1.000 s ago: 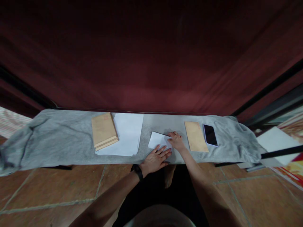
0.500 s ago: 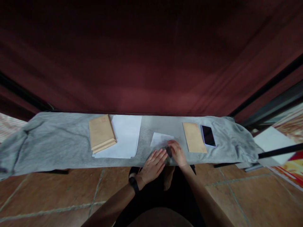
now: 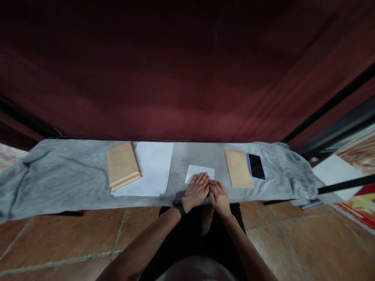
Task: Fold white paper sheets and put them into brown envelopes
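A small folded sheet of white paper [image 3: 193, 170] lies on the grey cloth in front of me. My left hand [image 3: 197, 192] rests palm down with fingers stretched out flat, covering the paper's lower right part. Close against it, my right hand [image 3: 219, 198] lies with its fingers extended near the paper's lower right corner; its fingertips meet the left hand. Part of the paper's near edge is hidden beneath the hands. To the right lies a single brown envelope [image 3: 239, 169].
A stack of brown envelopes [image 3: 123, 162] sits at left, overlapping a pile of white sheets [image 3: 155, 168]. A phone [image 3: 257, 167] lies right of the single envelope. Grey cloth [image 3: 73, 171] covers the narrow table, and a dark red curtain [image 3: 181, 97] hangs behind it.
My left hand has moved up and right onto the folded paper. My right hand has shifted slightly down, and the two hands have come together. The paper lies flatter.
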`<state>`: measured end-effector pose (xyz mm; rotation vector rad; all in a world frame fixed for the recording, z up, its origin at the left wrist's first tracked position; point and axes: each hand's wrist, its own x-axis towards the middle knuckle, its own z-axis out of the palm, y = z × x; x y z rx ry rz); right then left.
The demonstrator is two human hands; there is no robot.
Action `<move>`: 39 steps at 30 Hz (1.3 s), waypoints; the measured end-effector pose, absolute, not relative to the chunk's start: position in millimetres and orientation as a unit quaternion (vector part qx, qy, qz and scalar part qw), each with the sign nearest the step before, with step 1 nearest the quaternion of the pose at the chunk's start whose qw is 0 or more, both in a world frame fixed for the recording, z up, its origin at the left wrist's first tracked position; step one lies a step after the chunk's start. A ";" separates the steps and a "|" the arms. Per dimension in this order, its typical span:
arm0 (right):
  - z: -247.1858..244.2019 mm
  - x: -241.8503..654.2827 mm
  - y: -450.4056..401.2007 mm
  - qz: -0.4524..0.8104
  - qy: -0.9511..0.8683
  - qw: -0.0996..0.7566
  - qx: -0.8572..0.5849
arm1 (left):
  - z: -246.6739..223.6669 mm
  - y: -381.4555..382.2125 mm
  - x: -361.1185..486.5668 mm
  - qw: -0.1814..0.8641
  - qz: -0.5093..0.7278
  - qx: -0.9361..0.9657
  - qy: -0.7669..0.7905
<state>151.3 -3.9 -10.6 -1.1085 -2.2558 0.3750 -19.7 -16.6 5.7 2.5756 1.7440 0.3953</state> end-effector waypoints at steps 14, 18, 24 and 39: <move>-13.3 159.8 -22.6 0.101 -0.845 0.273 -0.449 | -12.9 21.4 -30.1 0.006 0.148 0.793 0.591; -8.9 161.3 -21.4 0.113 -0.827 0.281 -0.473 | -13.2 18.4 -41.4 0.000 0.146 0.773 0.617; -2.2 136.8 9.7 0.136 -0.826 0.262 -0.481 | -12.1 16.6 -43.5 -0.005 0.139 0.772 0.621; -23.3 142.0 43.4 0.087 -0.811 0.221 -0.535 | -1.9 13.0 -45.3 0.007 0.118 0.796 0.593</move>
